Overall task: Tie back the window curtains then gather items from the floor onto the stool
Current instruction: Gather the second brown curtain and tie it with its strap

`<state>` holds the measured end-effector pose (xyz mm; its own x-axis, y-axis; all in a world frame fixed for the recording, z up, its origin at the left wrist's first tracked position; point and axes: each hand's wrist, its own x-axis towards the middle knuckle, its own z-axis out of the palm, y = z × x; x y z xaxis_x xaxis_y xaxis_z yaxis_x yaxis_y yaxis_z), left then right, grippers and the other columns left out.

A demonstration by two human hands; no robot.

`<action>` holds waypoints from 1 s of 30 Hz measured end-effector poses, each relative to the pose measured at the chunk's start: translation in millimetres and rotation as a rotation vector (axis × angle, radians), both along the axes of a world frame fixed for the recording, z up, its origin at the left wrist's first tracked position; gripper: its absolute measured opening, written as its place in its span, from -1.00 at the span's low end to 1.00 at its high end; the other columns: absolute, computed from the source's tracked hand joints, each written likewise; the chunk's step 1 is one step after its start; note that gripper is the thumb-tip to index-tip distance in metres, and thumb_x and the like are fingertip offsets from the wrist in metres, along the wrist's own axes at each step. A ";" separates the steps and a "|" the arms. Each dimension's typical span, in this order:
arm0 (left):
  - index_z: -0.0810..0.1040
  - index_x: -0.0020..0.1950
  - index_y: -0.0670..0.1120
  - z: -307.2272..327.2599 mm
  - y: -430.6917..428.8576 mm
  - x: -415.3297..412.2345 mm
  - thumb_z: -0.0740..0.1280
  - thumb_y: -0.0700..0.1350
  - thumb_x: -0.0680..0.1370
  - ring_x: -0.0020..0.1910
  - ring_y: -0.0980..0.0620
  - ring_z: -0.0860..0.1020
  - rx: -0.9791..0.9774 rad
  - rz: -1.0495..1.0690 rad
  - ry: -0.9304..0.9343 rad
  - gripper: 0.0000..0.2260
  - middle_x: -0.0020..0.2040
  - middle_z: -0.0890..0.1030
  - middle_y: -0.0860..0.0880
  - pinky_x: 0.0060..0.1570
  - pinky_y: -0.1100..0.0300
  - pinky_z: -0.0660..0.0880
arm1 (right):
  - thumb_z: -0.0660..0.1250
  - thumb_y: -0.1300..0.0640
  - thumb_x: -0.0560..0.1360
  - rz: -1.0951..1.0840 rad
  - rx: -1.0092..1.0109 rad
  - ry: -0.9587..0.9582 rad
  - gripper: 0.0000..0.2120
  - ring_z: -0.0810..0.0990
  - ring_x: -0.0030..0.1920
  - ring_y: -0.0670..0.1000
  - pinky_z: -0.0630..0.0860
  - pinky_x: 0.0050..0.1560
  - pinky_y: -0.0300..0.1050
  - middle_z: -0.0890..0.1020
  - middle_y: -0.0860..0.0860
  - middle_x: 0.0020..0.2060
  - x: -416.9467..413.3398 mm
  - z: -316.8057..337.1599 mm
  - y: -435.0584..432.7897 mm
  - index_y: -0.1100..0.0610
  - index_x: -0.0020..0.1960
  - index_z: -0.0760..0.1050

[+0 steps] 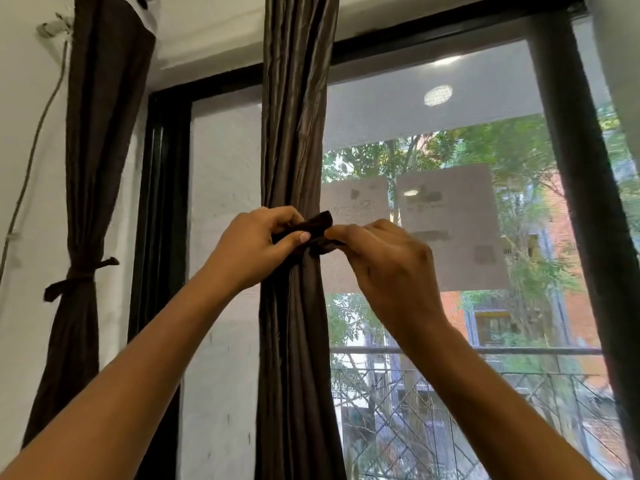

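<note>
- The middle curtain (294, 133) hangs gathered into a narrow bundle in front of the window frame (571, 168). A dark tie-back strip (318, 222) sits at its waist, between the two hands.
- The step in hand looks like knotting that strip. Its ends meet at the near face of the bundle, and no finished knot shows.
- To do it well, I would pull both ends outward with even tension so the folds cinch evenly. Then cross them close against the cloth and snug the knot before letting either end go, or the bundle will likely spread.
- The left hand (256, 247) has a narrow grip: thumb and curled fingers pinch one end of the strip at the curtain's left edge.
- The right hand (384, 261) has a similarly narrow grip, its fingertips pinching the other end just right of the bundle.
- The left curtain (93, 150), by the wall, is already bound by its own knotted tie (74, 279), a fair model for this knot.
- The floor and stool are out of view.
</note>
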<state>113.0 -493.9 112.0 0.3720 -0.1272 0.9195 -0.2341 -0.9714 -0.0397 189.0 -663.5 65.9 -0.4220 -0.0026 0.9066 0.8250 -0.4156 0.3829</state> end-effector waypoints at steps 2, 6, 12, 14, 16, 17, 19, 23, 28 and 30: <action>0.62 -0.05 0.05 -1.1 -0.2 1.4 0.37 -0.04 0.53 -0.16 0.11 0.59 -0.016 -0.015 0.054 -0.95 -0.18 0.64 0.08 -0.08 0.00 0.57 | 0.38 0.25 0.44 -0.012 -0.028 -0.060 -0.88 0.56 -0.27 0.06 0.47 -0.45 -0.11 0.64 0.01 -0.33 0.8 7.8 -0.3 0.14 -0.05 0.64; 0.62 -0.09 0.10 -1.6 -6.6 -3.6 0.35 -0.12 0.54 -0.19 0.22 0.61 -0.064 -0.213 0.097 -0.89 -0.27 0.63 0.19 -0.11 0.31 0.53 | 0.28 0.11 0.43 -0.074 -0.213 -0.038 -0.84 0.52 -0.19 0.06 0.42 -0.42 -0.15 0.63 -0.03 -0.23 -2.9 32.7 6.3 0.06 -0.11 0.64; 0.60 0.08 0.03 -4.6 -5.1 -7.7 0.29 -0.24 0.57 0.03 0.14 0.63 -0.202 -0.474 0.281 -0.79 -0.06 0.69 0.09 0.06 0.33 0.52 | 0.49 0.16 0.35 0.217 -0.404 0.353 -0.90 0.56 -0.28 -0.18 0.59 -0.16 -0.11 0.65 -0.08 -0.27 -8.1 67.9 5.7 0.06 -0.14 0.64; 0.62 0.06 0.03 -4.9 -8.5 -5.6 0.38 -0.06 0.49 -0.02 0.16 0.65 -0.233 -0.466 0.228 -0.84 -0.07 0.70 0.08 0.02 0.31 0.54 | 0.51 0.16 0.34 0.266 -0.461 0.407 -0.89 0.57 -0.31 -0.24 0.57 -0.21 -0.22 0.64 -0.11 -0.30 -12.2 72.6 7.3 0.06 -0.16 0.63; 0.64 0.03 0.03 -5.7 -10.4 -1.5 0.38 -0.02 0.50 -0.06 0.12 0.67 -0.231 -0.445 0.120 -0.85 -0.10 0.71 0.04 0.02 0.21 0.58 | 0.50 0.14 0.35 0.324 -0.457 0.445 -0.90 0.57 -0.32 -0.26 0.55 -0.23 -0.27 0.64 -0.12 -0.30 -14.7 73.0 9.7 0.04 -0.17 0.62; 0.63 0.03 0.02 -6.7 -12.6 -0.2 0.35 -0.03 0.52 -0.07 0.10 0.67 -0.243 -0.454 0.091 -0.87 -0.10 0.71 0.04 0.01 0.19 0.59 | 0.49 0.12 0.37 0.365 -0.414 0.472 -0.92 0.57 -0.30 -0.27 0.53 -0.22 -0.27 0.63 -0.15 -0.29 -14.2 72.0 10.2 0.03 -0.16 0.61; 0.62 0.01 0.02 -8.7 -15.3 1.7 0.29 -0.06 0.57 -0.11 0.13 0.67 -0.256 -0.468 0.063 -0.88 -0.15 0.70 0.10 -0.07 0.28 0.57 | 0.44 0.03 0.42 0.403 -0.303 0.555 -0.92 0.55 -0.22 -0.27 0.49 -0.16 -0.24 0.61 -0.18 -0.25 -10.3 68.6 8.9 0.00 -0.11 0.59; 0.62 0.01 0.04 -13.4 -11.8 2.6 0.22 0.05 0.56 -0.11 0.17 0.66 -0.288 -0.418 0.042 -0.79 -0.18 0.70 0.12 -0.06 0.26 0.58 | 0.42 0.02 0.44 0.369 -0.347 0.774 -0.85 0.57 -0.22 -0.13 0.50 -0.23 -0.12 0.65 -0.04 -0.20 -0.3 54.8 6.6 0.07 -0.05 0.58; 0.64 0.05 0.03 -8.9 -6.7 -0.3 0.26 0.02 0.57 -0.06 0.19 0.66 -0.340 -0.373 0.088 -0.80 -0.09 0.70 0.06 -0.06 0.38 0.53 | 0.42 0.12 0.45 0.454 -0.272 0.756 -0.98 0.61 -0.29 -0.06 0.59 -0.25 -0.03 0.66 0.00 -0.31 -2.3 40.6 9.3 0.06 -0.14 0.59; 0.65 0.03 0.03 -1.6 -8.0 -4.8 0.29 -0.04 0.57 -0.13 0.24 0.65 -0.364 -0.333 0.157 -0.85 -0.13 0.70 0.07 -0.20 0.49 0.47 | 0.41 0.16 0.46 0.568 -0.297 0.831 -0.98 0.58 -0.35 -0.10 0.52 -0.39 -0.14 0.66 0.02 -0.31 -2.1 31.4 8.3 0.08 -0.13 0.58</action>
<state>108.2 -501.9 110.4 0.5026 0.0553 0.8628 -0.5091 -0.7876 0.3471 186.9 -655.2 97.3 0.3273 0.2648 0.9070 0.9193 0.1326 -0.3705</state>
